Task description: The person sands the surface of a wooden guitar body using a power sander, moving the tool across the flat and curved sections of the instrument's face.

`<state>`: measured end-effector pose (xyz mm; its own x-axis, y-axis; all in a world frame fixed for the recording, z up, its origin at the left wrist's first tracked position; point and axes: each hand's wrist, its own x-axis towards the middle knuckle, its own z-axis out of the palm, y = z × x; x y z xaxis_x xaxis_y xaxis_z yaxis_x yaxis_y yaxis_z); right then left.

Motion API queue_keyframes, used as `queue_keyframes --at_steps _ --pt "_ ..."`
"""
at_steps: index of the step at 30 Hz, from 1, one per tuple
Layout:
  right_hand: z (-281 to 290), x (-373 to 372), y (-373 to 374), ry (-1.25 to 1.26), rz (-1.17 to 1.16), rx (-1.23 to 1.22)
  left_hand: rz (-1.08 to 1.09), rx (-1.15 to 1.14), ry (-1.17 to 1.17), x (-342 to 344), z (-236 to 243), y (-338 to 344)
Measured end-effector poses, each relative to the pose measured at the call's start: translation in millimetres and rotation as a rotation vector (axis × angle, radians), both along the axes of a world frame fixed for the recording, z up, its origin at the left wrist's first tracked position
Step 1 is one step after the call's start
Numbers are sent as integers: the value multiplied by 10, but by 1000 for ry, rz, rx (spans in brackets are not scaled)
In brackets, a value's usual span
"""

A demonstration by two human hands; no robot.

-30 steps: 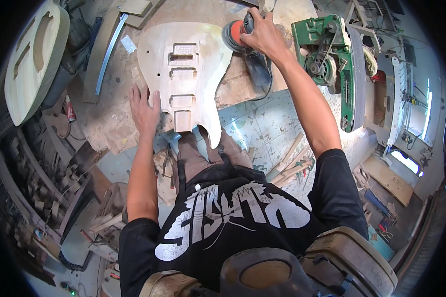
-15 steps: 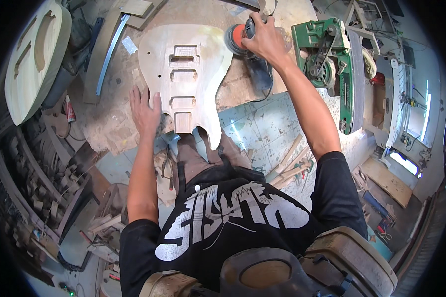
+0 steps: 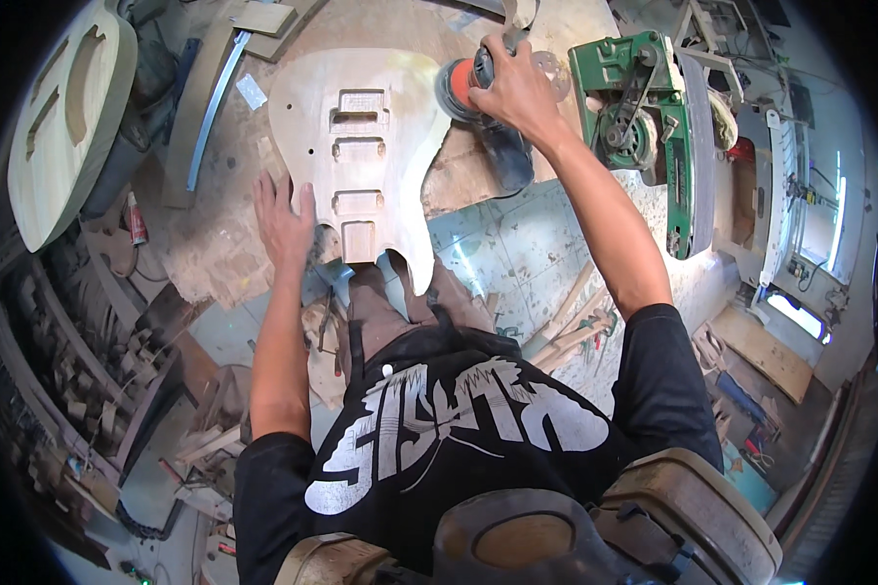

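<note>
A pale, unfinished wooden electric guitar body (image 3: 361, 180) lies on the workbench, several rectangular cavities cut down its middle. At its lower left edge rests my left hand (image 3: 287, 222), fingers stretched out and thumb against the wood's side. My right hand (image 3: 519, 90) is wrapped round a power sander (image 3: 456, 90) with a red-orange skirt and dark body. The sander's round pad meets the upper right edge of the guitar body; how far it touches the underside is hidden.
A green belt-driven sanding machine (image 3: 626, 117) stands right of the bench (image 3: 219, 249). Another guitar body (image 3: 73, 127) leans at the far left, near a long metal strip (image 3: 215, 117) and a small red-and-white tube (image 3: 136, 219). Wood offcuts (image 3: 576, 317) lie on the floor.
My right hand has brought the sander slightly left and nearer along the guitar body's edge. The body has shifted a touch left. My left hand stays at nearly the same place.
</note>
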<state>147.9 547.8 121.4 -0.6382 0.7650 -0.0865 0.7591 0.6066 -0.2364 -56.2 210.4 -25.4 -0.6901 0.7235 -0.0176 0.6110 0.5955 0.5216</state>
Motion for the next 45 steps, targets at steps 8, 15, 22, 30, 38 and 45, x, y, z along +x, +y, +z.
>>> queue_keyframes --at_steps 8,15,22,30,38,45 --pt "55 62 -243 -2 5 -23 1 -5 1 5 7 -1" --pt "86 105 -254 15 -43 29 0 -20 5 11 9 8" --pt "53 173 -314 30 -54 40 -8 -11 19 -9 8 14" --pt "92 150 -435 5 -44 8 -14 -14 37 -18 -9 8" --pt "106 200 -686 -62 -14 -43 -16 0 17 -5 -2 -6" --pt "90 222 -737 -21 -26 -28 -11 9 21 8 -11 2"
